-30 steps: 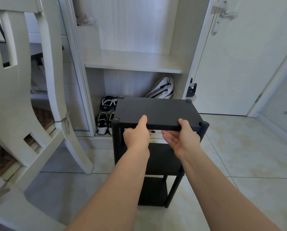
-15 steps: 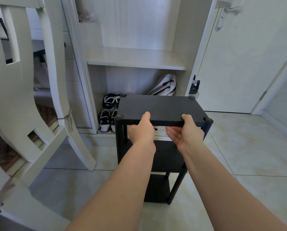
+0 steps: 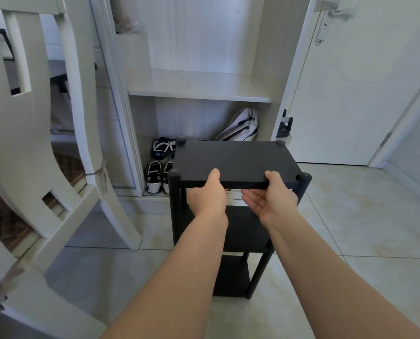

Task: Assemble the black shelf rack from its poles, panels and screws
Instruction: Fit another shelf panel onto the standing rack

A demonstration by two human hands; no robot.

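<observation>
- Now: black shelf rack (image 3: 245, 231) upright, its lower end at the tiled floor (image 3: 350, 228), just in front of the open cabinet (image 3: 199, 86). Three panels are visible, one above the other.
- Top panel (image 3: 233, 160) lies level, with a round pole cap at each corner. Near-left cap (image 3: 174, 173) and near-right cap (image 3: 304, 177) flank the hands.
- Left hand (image 3: 207, 194) is clamped on the near edge of the top panel, thumb on the upper face. Its fingers pass underneath, out of sight.
- Right hand (image 3: 271, 199) is clamped on the same edge, thumb on top and palm turned up. Its fingers reach beneath the panel.
- The hands are apart, both between the two near poles, left of centre and right of centre.
- Behind the rack: black-and-white shoes (image 3: 159, 167) on the cabinet floor, and a pale bag (image 3: 240, 126) leaning in the lower compartment.
- White door (image 3: 350, 94) at the right, closed.
- White chair frame (image 3: 21, 143) fills the left side, near the camera.
</observation>
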